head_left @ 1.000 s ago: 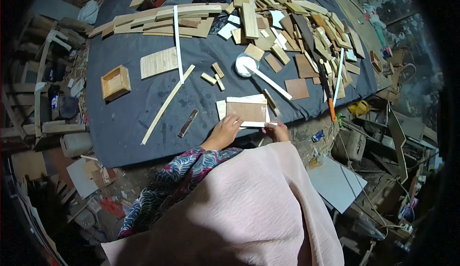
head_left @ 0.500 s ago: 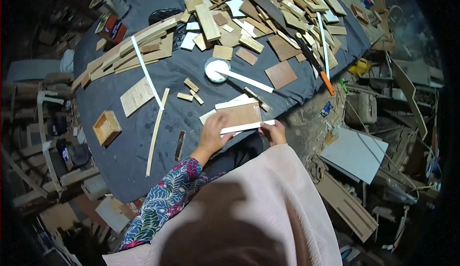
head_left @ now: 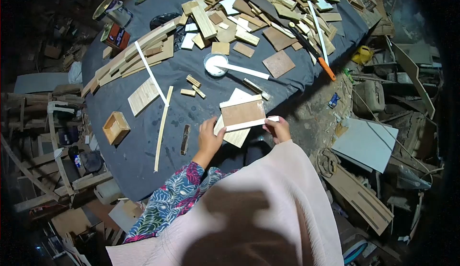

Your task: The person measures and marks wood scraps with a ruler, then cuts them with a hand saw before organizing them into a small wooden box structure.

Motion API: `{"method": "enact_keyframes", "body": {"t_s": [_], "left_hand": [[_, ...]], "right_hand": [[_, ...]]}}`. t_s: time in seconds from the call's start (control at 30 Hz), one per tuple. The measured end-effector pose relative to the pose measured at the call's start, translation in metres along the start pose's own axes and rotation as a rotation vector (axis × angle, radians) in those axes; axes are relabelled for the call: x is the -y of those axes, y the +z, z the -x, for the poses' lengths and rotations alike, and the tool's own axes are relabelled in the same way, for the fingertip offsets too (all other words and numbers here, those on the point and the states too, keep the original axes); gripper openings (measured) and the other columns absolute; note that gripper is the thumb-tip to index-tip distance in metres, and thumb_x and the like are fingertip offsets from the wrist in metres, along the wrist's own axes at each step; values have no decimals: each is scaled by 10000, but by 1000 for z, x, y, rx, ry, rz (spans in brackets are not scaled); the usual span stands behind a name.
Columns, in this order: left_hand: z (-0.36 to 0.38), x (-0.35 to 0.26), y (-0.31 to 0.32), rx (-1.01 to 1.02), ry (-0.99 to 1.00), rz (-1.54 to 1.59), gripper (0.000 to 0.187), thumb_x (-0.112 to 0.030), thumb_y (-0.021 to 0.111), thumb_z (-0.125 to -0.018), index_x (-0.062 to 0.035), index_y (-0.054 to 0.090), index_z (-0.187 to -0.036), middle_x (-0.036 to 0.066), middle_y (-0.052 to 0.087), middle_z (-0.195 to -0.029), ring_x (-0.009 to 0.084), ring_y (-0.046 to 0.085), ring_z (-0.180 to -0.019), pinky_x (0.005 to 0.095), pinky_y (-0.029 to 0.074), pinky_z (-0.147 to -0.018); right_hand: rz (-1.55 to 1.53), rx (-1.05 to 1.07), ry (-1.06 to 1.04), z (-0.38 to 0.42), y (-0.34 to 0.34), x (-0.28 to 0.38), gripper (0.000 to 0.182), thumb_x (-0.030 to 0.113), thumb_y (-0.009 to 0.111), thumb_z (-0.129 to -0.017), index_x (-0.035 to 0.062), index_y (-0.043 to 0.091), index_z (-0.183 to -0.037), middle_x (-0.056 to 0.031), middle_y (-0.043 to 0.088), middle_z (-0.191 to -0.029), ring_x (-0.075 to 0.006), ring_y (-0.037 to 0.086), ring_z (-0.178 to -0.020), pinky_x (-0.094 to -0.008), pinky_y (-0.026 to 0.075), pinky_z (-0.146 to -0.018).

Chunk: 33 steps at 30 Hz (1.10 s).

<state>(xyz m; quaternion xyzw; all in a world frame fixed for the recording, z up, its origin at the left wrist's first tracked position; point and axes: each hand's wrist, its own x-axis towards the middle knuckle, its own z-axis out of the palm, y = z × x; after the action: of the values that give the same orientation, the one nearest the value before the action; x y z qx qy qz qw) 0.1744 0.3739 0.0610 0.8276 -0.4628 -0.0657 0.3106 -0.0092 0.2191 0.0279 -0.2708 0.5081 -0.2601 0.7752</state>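
Observation:
A brown rectangular board (head_left: 243,113) lies near the table's front edge, over pale wooden pieces (head_left: 238,137). Along its near side runs a white-faced strip (head_left: 251,124), and a pale strip (head_left: 241,101) runs along its far side. My left hand (head_left: 210,139) pinches the left end of the white-faced strip, thumb on it. At the strip's right end my right hand (head_left: 278,128) holds it between thumb and fingers. Beyond the board stands a tub of white paste (head_left: 215,65) with a flat white stick (head_left: 247,71) resting in it.
Wood offcuts (head_left: 247,37) are heaped at the table's far side. An orange-handled saw (head_left: 326,68) lies at the right. A small wooden box (head_left: 116,128), long strips (head_left: 163,128) and small blocks (head_left: 187,92) lie to the left. Cans (head_left: 112,11) stand at the back left.
My left hand has moved from over the board to the left end of the white-faced strip. Pale pieces below the board now show more. The whole view has shifted slightly.

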Motion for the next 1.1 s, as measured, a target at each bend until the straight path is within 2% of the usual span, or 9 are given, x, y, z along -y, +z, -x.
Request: {"method": "enact_keyframes", "body": {"t_s": [0.1, 0.17, 0.23, 0.3, 0.33, 0.4, 0.7, 1.03, 1.1], "left_hand": [[10, -10, 12, 150, -188, 170, 368, -166, 648, -645, -11, 534, -958, 157, 542, -836, 302, 522, -787, 358, 419, -712], [11, -13, 19, 93, -147, 173, 328, -124, 656, -627, -3, 555, -914, 161, 542, -837, 295, 528, -767, 350, 428, -699], [12, -7, 28, 19, -149, 137, 327, -93, 662, -638, 15, 555, -928, 132, 560, -800, 200, 554, -686, 288, 450, -605], [11, 2, 43, -39, -444, 623, 315, -83, 638, -673, 47, 545, -944, 105, 577, -830, 140, 552, -665, 250, 447, -580], [12, 8, 45, -47, -444, 618, 315, -83, 638, -673, 47, 545, -944, 105, 577, -830, 140, 552, -665, 250, 447, -580], [8, 13, 42, -16, -814, 676, 286, -80, 616, -685, 35, 565, -942, 115, 602, -847, 137, 572, -699, 240, 456, -618], [11, 14, 42, -77, -683, 540, 204, -123, 632, -672, 27, 614, -808, 80, 611, -718, 136, 559, -647, 252, 442, -619], [4, 7, 33, -46, -942, 964, 182, -148, 560, -775, 31, 590, -772, 29, 545, -617, 76, 496, -546, 180, 392, -498], [5, 12, 35, -36, -933, 983, 163, -122, 553, -770, 36, 591, -787, 25, 539, -616, 73, 488, -524, 181, 381, -475]], "right_hand": [[24, -1, -19, 3, -2, -3, 119, -30, 591, -678, -11, 514, -768, -81, 558, -684, -151, 560, -553, -226, 466, -484], [4, -35, -30, 10, 3, -4, 117, -28, 590, -684, -9, 510, -768, -79, 558, -682, -146, 555, -548, -225, 458, -477], [-15, -65, -72, 10, 5, -11, 113, -24, 591, -692, -5, 507, -765, -73, 557, -681, -139, 550, -542, -219, 451, -473], [-56, -65, -79, 14, 8, -15, 120, -23, 594, -695, 0, 507, -775, -67, 557, -680, -134, 546, -540, -214, 448, -472], [-66, -56, -73, 13, 7, -18, 125, -22, 596, -695, 2, 507, -780, -64, 555, -683, -134, 545, -546, -213, 453, -478], [-89, -54, -47, 13, 5, -22, 132, -18, 597, -698, 7, 503, -787, -57, 551, -696, -136, 545, -567, -213, 462, -490], [-55, 83, -7, 2, -9, -23, 108, -21, 561, -731, -15, 496, -817, -101, 563, -753, -170, 576, -632, -222, 504, -531], [31, 98, 34, 3, -8, -14, 127, 26, 570, -750, -41, 496, -828, -111, 569, -751, -170, 584, -624, -217, 500, -505], [128, 84, -28, -1, -8, -16, 144, 43, 575, -747, -22, 485, -839, -112, 554, -779, -179, 574, -655, -255, 515, -553]]}}
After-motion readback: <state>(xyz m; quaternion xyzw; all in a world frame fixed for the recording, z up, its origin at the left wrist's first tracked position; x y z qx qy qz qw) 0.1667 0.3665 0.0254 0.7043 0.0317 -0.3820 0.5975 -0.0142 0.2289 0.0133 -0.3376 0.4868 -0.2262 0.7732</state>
